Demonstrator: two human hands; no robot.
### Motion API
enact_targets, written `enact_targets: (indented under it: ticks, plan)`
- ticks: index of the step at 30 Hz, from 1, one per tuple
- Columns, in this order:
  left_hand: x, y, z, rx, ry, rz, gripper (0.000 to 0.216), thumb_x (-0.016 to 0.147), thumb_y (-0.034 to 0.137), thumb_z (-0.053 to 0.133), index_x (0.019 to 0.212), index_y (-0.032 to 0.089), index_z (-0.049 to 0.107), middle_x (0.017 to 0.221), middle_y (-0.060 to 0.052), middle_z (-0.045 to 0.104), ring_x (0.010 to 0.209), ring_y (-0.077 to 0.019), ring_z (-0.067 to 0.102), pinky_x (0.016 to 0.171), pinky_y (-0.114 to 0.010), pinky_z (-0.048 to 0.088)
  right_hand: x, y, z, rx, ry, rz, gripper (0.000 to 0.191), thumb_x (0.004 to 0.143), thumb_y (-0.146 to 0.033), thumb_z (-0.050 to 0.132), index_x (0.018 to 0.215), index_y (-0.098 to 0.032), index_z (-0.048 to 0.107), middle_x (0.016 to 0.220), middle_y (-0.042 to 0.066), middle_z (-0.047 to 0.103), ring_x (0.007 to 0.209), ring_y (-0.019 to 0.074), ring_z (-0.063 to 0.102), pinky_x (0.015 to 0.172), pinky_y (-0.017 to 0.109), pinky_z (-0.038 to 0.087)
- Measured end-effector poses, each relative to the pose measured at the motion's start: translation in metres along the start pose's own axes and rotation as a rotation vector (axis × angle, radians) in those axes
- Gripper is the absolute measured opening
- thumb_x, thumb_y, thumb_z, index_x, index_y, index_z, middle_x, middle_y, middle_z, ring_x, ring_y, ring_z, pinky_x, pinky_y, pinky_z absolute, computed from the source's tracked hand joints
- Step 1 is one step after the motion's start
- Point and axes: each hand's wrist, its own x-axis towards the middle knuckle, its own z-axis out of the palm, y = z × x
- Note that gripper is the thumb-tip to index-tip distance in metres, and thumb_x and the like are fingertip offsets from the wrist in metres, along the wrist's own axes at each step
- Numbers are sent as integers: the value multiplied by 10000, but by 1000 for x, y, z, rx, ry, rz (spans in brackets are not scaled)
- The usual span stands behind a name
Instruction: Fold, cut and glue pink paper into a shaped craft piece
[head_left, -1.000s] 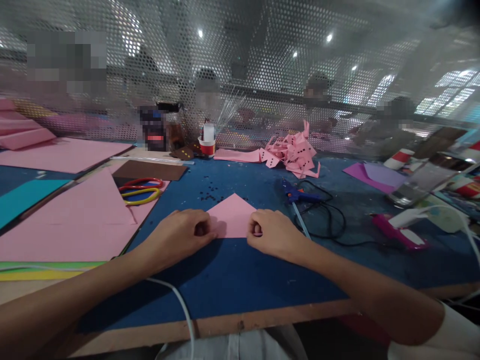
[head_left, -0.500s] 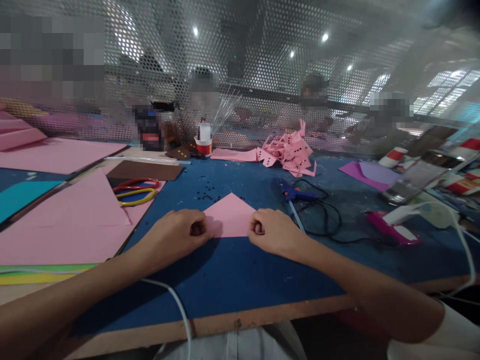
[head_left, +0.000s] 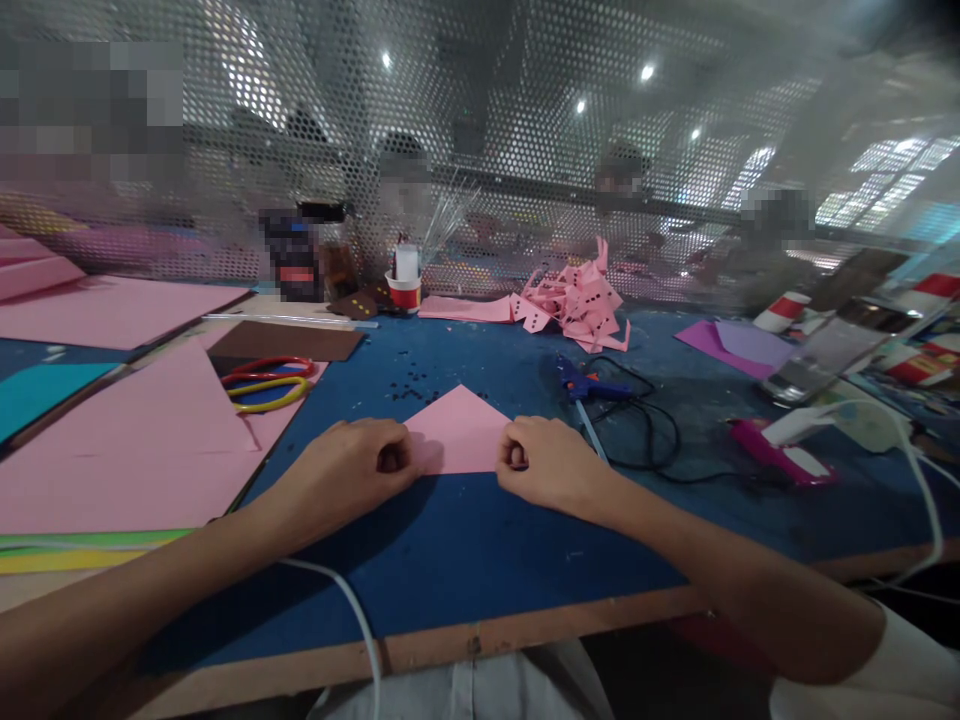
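In the head view, a piece of pink paper (head_left: 460, 435) lies on the blue tabletop (head_left: 465, 560) with its peak pointing away from me and a straight edge towards me. My left hand (head_left: 367, 460) has its fingers curled closed over the paper's left corner. Over the right corner, my right hand (head_left: 547, 465) is closed in the same way, thumb and fingers pinched together. Both corners are hidden under the fingers. Small dark bits (head_left: 409, 385) are scattered just beyond the paper.
Scissors (head_left: 268, 385) with red and yellow handles rest on pink sheets (head_left: 112, 490) at left. A blue glue gun (head_left: 592, 385) with its cord and a magenta tool (head_left: 784, 450) lie at right. Behind are pink paper scraps (head_left: 577, 305), a paper cup (head_left: 405, 292) and a perforated screen (head_left: 510, 150).
Both hands keep their hold on the pink paper's corners. The whole view has shifted very slightly; nothing on the table has visibly moved.
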Motion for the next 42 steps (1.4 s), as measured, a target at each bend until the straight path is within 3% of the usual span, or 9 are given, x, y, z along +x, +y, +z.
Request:
enact_targets:
  ticks: [26,42]
  plan:
    - [0,-2,1,-15,3,-14,152,812,336,583,709,232,623,714,9,690,667,-175,605,605,-278,354,-7,8,-2,-8,33,19,32,731,-180,645,724,-210,657,754,-23,668,703,131,553,647,270,328]
    - [-8,-22,0,2,-45,-59,253,862,450,554,771,227,632,746,-8,690,681,-191,605,611,-283,366,-13,13,-4,-1,62,35,43,740,-200,631,698,-204,624,747,-17,657,707,133,553,635,261,341]
